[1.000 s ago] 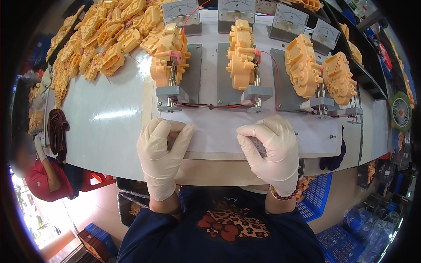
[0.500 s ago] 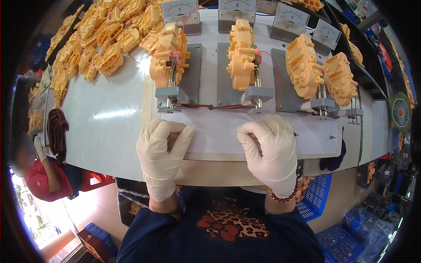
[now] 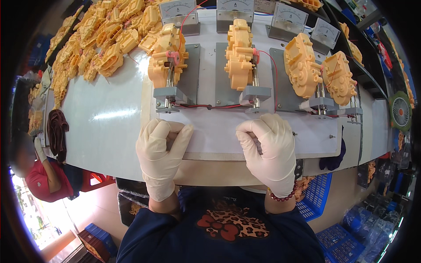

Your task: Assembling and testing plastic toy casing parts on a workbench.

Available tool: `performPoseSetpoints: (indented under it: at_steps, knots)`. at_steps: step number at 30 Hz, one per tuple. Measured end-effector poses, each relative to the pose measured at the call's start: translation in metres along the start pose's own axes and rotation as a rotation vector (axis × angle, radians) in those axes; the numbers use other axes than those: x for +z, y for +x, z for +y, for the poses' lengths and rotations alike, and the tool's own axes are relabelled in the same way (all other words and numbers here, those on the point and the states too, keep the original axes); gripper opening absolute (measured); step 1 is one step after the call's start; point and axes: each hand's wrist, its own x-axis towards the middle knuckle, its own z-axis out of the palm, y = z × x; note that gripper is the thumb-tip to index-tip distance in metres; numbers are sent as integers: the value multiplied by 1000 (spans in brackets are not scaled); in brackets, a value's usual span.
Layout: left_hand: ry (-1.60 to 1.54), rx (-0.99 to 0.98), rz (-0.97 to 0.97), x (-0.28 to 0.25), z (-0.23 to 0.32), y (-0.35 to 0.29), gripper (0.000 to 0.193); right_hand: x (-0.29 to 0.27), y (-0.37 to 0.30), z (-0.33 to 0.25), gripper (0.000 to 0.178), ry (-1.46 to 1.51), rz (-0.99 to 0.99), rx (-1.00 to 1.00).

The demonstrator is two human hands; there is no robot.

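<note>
My left hand (image 3: 158, 153), in a pale glove, rests at the table's front edge with fingers curled in and thumb tip close to the index finger. Nothing shows in it. To its right, my right hand (image 3: 271, 151), gloved alike, is curled the same way, also without a visible object. Beyond the hands, yellow plastic gearbox housings stand on metal test fixtures: one at left (image 3: 166, 57), one in the middle (image 3: 239, 55), and two at right, a larger housing (image 3: 302, 65) and another housing (image 3: 340, 79). Neither hand touches them.
A big heap of yellow housings (image 3: 101, 39) covers the back left. Analog meters (image 3: 234, 15) line the back, with red and black wires (image 3: 210, 106) across the fixtures. A dark cloth (image 3: 57, 133) lies left, a blue basket (image 3: 318, 197) below right. A person in red (image 3: 48, 179) sits far left.
Both hands keep their curled pose. The whole view has shifted very slightly, with the fixtures and hands a touch further left in it.
</note>
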Motion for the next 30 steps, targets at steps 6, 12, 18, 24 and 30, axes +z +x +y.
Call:
performPoseSetpoints:
  at_steps: [6,12,18,24,30]
  knots:
    - [6,14,2,0,-1,0,16,0,0,0,11,4,4,-8]
    - [8,12,-5,-1,2,1,16,1,-1,0,12,-21,1,-10]
    - [28,23,2,-1,1,0,16,0,0,1,12,-5,4,-14]
    - [19,3,3,-1,2,0,16,0,0,-1,11,16,3,-2]
    - [17,19,3,-1,2,0,16,0,-1,-1,10,6,6,9]
